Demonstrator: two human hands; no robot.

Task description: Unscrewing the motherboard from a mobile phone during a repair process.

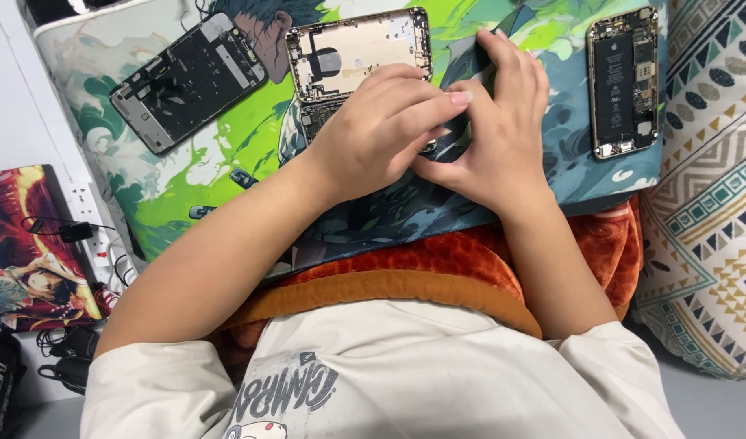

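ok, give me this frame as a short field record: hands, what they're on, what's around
left hand: fingers curled, pressing on a small part on the mat, thing under it mostly hidden
right hand: beside the left, fingertips meeting it over the same spot
grip: cannot tell what either hand holds
mat: green and teal printed mat, on an orange cushion
gold phone shell: empty, just above the hands
screen panel: face down, far left of mat
opened phone: battery showing, right of mat
power strip: left of mat

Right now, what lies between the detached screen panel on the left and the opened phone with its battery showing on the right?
In the head view, between the screen panel and the opened phone lie a gold rear housing and both hands, left hand and right hand, all on the printed mat.
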